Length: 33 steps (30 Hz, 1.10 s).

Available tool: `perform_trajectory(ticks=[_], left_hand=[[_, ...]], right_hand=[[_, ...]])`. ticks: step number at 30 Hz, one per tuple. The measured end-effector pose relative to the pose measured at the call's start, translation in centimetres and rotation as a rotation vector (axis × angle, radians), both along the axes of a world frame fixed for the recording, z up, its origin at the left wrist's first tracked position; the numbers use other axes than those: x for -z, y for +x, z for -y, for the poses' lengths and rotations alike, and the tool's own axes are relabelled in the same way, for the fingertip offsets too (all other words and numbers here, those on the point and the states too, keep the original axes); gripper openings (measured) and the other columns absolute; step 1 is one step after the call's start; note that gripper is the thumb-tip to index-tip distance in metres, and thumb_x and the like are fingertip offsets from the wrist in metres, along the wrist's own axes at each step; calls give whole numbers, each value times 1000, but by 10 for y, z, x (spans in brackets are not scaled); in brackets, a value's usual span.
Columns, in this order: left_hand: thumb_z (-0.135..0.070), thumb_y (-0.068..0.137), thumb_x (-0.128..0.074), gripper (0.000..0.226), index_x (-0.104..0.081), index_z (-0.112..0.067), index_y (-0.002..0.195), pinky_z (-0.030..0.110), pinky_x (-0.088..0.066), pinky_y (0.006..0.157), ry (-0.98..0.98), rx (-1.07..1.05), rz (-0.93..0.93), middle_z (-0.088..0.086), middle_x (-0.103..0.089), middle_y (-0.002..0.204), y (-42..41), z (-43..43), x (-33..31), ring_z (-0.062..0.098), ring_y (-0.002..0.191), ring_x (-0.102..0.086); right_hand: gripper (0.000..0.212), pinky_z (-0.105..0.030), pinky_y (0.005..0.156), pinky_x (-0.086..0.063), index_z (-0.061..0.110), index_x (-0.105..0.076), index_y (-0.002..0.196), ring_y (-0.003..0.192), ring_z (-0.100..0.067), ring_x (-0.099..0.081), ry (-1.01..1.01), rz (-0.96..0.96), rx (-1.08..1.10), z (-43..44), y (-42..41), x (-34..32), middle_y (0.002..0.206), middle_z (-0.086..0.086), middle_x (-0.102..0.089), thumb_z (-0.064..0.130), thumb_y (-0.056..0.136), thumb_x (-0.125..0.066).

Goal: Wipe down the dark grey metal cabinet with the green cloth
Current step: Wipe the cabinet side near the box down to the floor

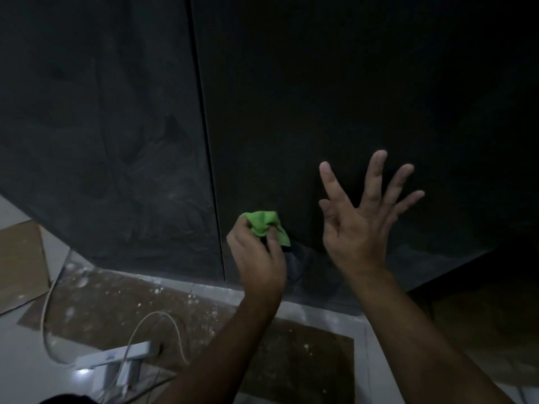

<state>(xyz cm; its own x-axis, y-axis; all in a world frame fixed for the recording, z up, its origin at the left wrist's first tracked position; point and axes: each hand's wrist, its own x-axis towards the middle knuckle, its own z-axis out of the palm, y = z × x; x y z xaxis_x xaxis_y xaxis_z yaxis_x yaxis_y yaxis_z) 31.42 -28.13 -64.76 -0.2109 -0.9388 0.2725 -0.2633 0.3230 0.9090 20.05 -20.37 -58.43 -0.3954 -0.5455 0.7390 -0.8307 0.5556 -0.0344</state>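
The left hand has a tight grip on the bunched green cloth, low on the dark cabinet, which is closed. The right hand is held up beside it, fingers spread apart.

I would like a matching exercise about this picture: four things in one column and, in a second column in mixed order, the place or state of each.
Column 1
1. crumpled green cloth
2. right hand
3. white plastic power strip
4. flat brown cardboard sheet

Column 2
a. on the floor, at the view's left edge
b. fingers spread, holds nothing
c. gripped by the left hand, low in front of the dark grey metal cabinet
d. on the floor, near the view's lower left corner

Pairs: 1-c, 2-b, 3-d, 4-a
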Motion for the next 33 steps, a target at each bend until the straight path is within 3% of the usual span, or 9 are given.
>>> perform_trajectory(ticks=[2,4,7,10,15,19,22,25,33], left_hand=[[-16,91,-61,43,-46,-1,128,4,-31,84,-129,95,104,14,-47,118,6,3,19,-1,101,-31],[-17,91,-60,46,-44,-3,131,6,-35,83,-80,118,179,16,-45,122,13,5,36,2,101,-34],[-16,96,-58,55,-32,-5,143,27,-46,91,282,48,204,18,-41,132,16,9,52,17,106,-46],[-13,97,-55,45,-32,-5,135,47,-48,95,522,-1,170,24,-45,130,13,22,58,36,111,-53],[-9,96,-58,37,-43,-1,128,26,-40,86,329,-21,-16,15,-51,119,10,13,44,24,105,-52],[-17,96,-60,30,-46,-16,123,29,-46,88,308,-60,-176,7,-56,116,10,10,56,19,105,-56],[-25,100,-56,29,-49,-15,127,26,-49,84,512,-210,-307,2,-60,114,12,14,66,16,103,-59],[-31,103,-50,31,-50,-14,129,28,-45,82,661,-338,-353,-1,-60,111,8,21,75,16,100,-58],[-32,98,-53,41,-47,-17,137,51,-48,102,1207,-305,-346,13,-56,132,17,59,162,31,116,-58]], right_hand=[[57,-73,110,13,47,-24,153,146,-25,35,-4,-3,-11,0,-2,1,161,9,33,34,105,-52],[58,-71,111,14,46,-25,153,145,-24,35,-6,-17,-17,-1,-3,1,161,9,33,34,105,-54],[59,-66,111,18,46,-24,153,145,-22,36,-6,-41,-20,-2,-4,1,160,10,34,35,104,-55],[61,-64,111,21,46,-25,153,144,-20,37,-6,-30,-26,-1,-4,0,160,12,35,35,103,-57],[62,-67,110,19,45,-23,154,144,-23,37,-29,-32,-29,4,1,-1,159,11,37,32,103,-55],[62,-74,108,16,40,-34,152,144,-49,21,-47,26,-112,7,12,-7,165,-4,20,33,95,-58],[69,-76,106,16,35,-41,150,144,-51,13,19,17,-185,8,20,-15,159,-21,-8,26,86,-65],[70,-71,107,17,33,-39,152,147,-36,8,163,-45,-274,13,27,-13,163,-14,-15,23,86,-60],[73,-64,109,22,35,-33,156,148,-24,27,274,-100,-233,19,25,0,165,8,13,24,87,-56]])
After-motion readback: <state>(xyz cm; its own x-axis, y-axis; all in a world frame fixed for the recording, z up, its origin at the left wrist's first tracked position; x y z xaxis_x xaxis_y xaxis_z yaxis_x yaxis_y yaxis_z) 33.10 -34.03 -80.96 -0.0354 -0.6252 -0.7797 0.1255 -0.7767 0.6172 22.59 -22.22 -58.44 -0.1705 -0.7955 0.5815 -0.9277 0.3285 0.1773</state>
